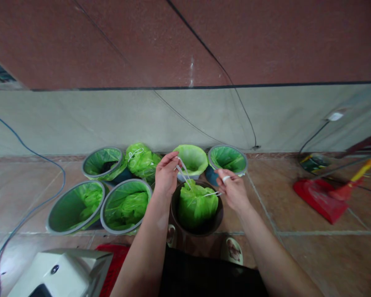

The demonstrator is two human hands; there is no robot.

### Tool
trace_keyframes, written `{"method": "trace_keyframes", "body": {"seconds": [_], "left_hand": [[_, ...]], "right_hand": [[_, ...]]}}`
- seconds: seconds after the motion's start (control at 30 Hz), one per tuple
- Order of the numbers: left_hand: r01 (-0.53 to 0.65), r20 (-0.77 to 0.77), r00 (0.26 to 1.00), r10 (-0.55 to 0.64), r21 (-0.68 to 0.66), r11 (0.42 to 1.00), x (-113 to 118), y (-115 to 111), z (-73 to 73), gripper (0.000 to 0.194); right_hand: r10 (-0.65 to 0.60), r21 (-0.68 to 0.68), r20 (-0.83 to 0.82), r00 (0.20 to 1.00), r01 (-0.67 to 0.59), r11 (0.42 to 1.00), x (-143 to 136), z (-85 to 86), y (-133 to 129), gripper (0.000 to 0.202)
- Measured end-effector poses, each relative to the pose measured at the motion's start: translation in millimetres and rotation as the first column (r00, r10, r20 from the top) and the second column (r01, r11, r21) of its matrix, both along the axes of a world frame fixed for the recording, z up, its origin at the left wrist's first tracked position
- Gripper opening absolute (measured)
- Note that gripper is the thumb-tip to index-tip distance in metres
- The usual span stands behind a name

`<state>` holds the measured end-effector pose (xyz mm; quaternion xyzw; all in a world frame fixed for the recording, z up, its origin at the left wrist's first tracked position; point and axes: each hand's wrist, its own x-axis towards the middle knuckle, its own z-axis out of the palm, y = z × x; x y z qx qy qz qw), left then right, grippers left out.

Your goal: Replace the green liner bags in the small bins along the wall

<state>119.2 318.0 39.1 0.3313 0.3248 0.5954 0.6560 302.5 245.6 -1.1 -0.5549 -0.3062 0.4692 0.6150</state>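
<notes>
A green plastic bag (198,206) is gathered at its top inside a dark brown bin (215,222) in front of my feet. White drawstrings (185,173) come out of the bag's mouth on both sides. My left hand (167,175) pinches the drawstring loop on the left and holds it raised above the bag. On the right, my right hand (233,187), with a white ring on one finger, is closed on the other end of the drawstring, pulled sideways near the bin's rim. What the bag contains is hidden.
Several bins lined with green bags, including a grey-rimmed bin (104,206), stand left and behind. A tied green bag (140,161) sits among them. A red dustpan (321,198) and broom lie right; a blue cable (34,152) and pale machine (62,272) are left.
</notes>
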Motion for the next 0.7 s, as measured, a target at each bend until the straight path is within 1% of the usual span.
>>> {"method": "trace_keyframes", "body": {"seconds": [0.07, 0.13, 0.17, 0.2, 0.23, 0.27, 0.33, 0.37, 0.43, 0.47, 0.5, 0.53, 0.6, 0.67, 0.7], "left_hand": [[0.096, -0.048, 0.995, -0.092, 0.094, 0.991, 5, -6, 3.7, 0.020], [0.192, -0.120, 0.977, -0.174, 0.164, 0.967, 11, -12, 6.5, 0.020], [0.233, -0.161, 0.966, -0.205, 0.181, 0.956, 14, -14, 7.3, 0.021], [0.269, -0.201, 0.952, -0.231, 0.186, 0.945, 17, -16, 7.5, 0.021], [0.297, -0.234, 0.939, -0.251, 0.186, 0.937, 19, -18, 6.9, 0.022], [0.312, -0.258, 0.930, -0.261, 0.186, 0.932, 21, -18, 5.4, 0.024], [0.293, -0.271, 0.933, -0.237, 0.189, 0.937, 24, -17, -1.8, 0.032], [0.266, -0.270, 0.939, -0.212, 0.185, 0.946, 25, -16, -7.6, 0.036], [0.231, -0.295, 0.938, -0.181, 0.143, 0.962, 27, -14, -22.7, 0.040], [0.256, -0.335, 0.919, -0.207, 0.106, 0.961, 29, -14, -31.2, 0.038], [0.309, -0.389, 0.884, -0.259, 0.070, 0.949, 31, -14, -39.7, 0.036], [0.390, -0.444, 0.832, -0.332, 0.044, 0.920, 32, -14, -47.4, 0.034], [0.542, -0.519, 0.728, -0.448, 0.036, 0.839, 35, -15, -59.3, 0.036], [0.631, -0.587, 0.645, -0.489, 0.048, 0.774, 36, -15, -65.8, 0.033], [0.648, -0.633, 0.607, -0.481, 0.043, 0.761, 36, -15, -67.5, 0.030]], "right_hand": [[0.134, 0.001, 0.110, 0.985, -0.135, 0.991, -15, 0.4, -1, 0.046], [0.305, -0.039, 0.187, 0.934, -0.303, 0.952, -28, -1.9, -1, 0.051], [0.376, -0.055, 0.217, 0.901, -0.373, 0.926, -33, -3.8, -1, 0.048], [0.431, -0.063, 0.250, 0.867, -0.430, 0.901, -36, -6.0, -1, 0.039], [0.469, -0.065, 0.281, 0.837, -0.471, 0.880, -37, -8.0, -1, 0.030], [0.489, -0.061, 0.301, 0.819, -0.495, 0.867, -38, -9.7, -1, 0.027], [0.502, -0.056, 0.284, 0.817, -0.509, 0.859, -36, -11.4, -1, 0.035], [0.502, -0.056, 0.236, 0.832, -0.504, 0.862, -34, -11.2, -1, 0.037], [0.477, -0.038, 0.082, 0.875, -0.476, 0.879, -29, -9.4, 0, 0.038], [0.458, -0.020, -0.002, 0.889, -0.458, 0.889, -26, -8.0, 0, 0.038], [0.431, 0.001, -0.075, 0.899, -0.432, 0.902, -23, -6.4, 1, 0.038], [0.400, 0.022, -0.132, 0.907, -0.401, 0.916, -20, -4.8, 2, 0.037], [0.334, 0.053, -0.209, 0.919, -0.331, 0.942, -14, -1.6, 4, 0.035], [0.268, 0.068, -0.266, 0.926, -0.259, 0.963, -7, 1.0, 6, 0.033], [0.237, 0.072, -0.294, 0.926, -0.226, 0.971, -3, 2.1, 7, 0.032]]}}
